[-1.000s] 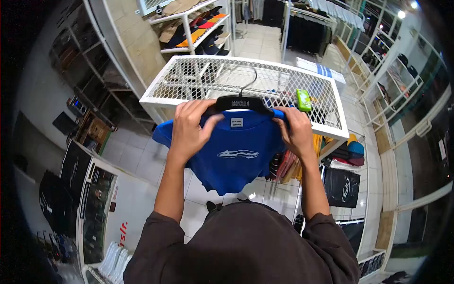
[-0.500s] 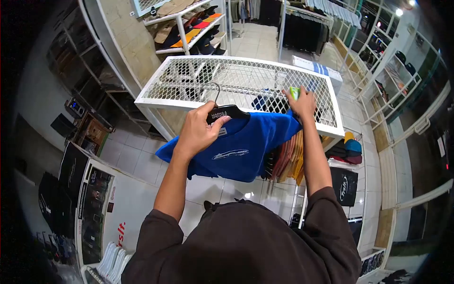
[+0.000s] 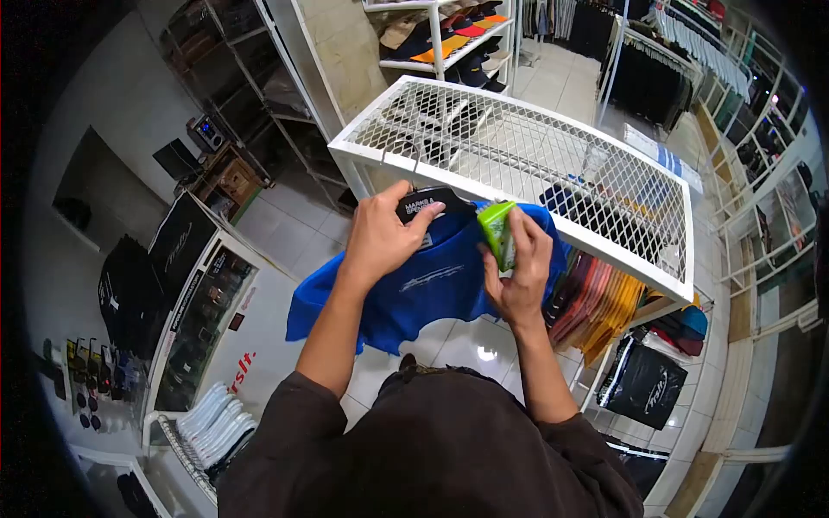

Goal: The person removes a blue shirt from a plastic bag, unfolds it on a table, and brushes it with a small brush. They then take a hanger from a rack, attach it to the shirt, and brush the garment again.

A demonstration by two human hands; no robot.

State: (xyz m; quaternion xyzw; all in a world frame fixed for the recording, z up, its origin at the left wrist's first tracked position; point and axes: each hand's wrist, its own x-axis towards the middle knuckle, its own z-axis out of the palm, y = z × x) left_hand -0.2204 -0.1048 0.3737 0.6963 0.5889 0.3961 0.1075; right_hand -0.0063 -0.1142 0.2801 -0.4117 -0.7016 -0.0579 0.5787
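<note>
My left hand [image 3: 389, 231] is closed around a black hanger [image 3: 427, 202] with white lettering, thumb across its front. Its metal hook points up in front of the rack's edge. From the hanger hangs a blue T-shirt [image 3: 432, 298] with a small light print on the chest. My right hand [image 3: 523, 272] grips a small green-and-white container [image 3: 497, 226], held tilted over the shirt near the collar and right shoulder. The shirt's lower part drapes towards me and hides some floor.
Ahead stands a white rack [image 3: 518, 194] with a mesh top. Colourful garments [image 3: 596, 302] hang under its right side. Folded black packs [image 3: 643, 384] lie to the right. At left are a white counter [image 3: 285, 298] and white hangers [image 3: 214, 427]. Caps [image 3: 449, 43] fill shelves behind.
My right hand has brought the green-and-white container from over the mesh top back to the shirt's collar area. My left hand still holds the hanger. The view has turned left.
</note>
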